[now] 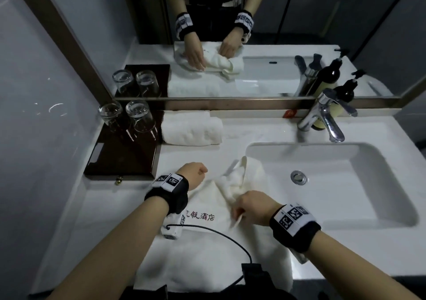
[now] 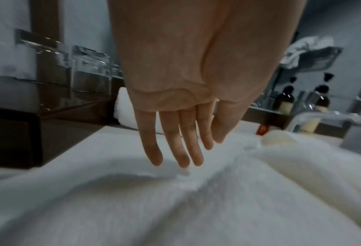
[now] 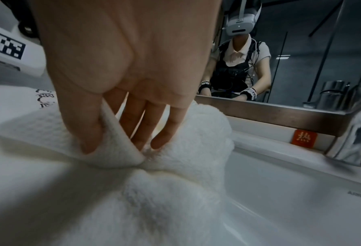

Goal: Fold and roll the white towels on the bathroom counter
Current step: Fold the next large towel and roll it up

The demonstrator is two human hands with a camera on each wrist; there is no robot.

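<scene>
Towel work occupies both our hands at the front of the white surface [image 1: 110, 219], just left of the sink basin [image 1: 391, 184]. We have a white towel [image 1: 207, 260] spread before us, its near edge hanging over the front rim and dark embroidered characters showing near its middle. Its far end is bunched into a crumpled heap [image 1: 244, 177] that leans against the basin's left rim.

Our right hand [image 1: 253, 204] pinches a fold of this towel: in the right wrist view the thumb [image 3: 84, 126] sits on one side of a waffle-textured border strip and the fingers [image 3: 166, 128] press into the fluffy pile on the other, so this grip is clamped on the cloth. Our left hand [image 1: 193, 175] is at the towel's left edge; the left wrist view shows its fingers [image 2: 175, 146] straight and close together, pointing down at the cloth, holding nothing. Whether the tips touch the towel we cannot tell.

A second white towel, already rolled [image 1: 192, 129], lies at the back of the surface under the mirror [image 1: 230, 34]. Just left of it, two upturned glasses [image 1: 125, 117] stand on a dark wooden tray [image 1: 115, 159]. The chrome faucet [image 1: 322, 115] rises behind the basin, with a dark pump bottle [image 1: 345, 97] beside it.
</scene>
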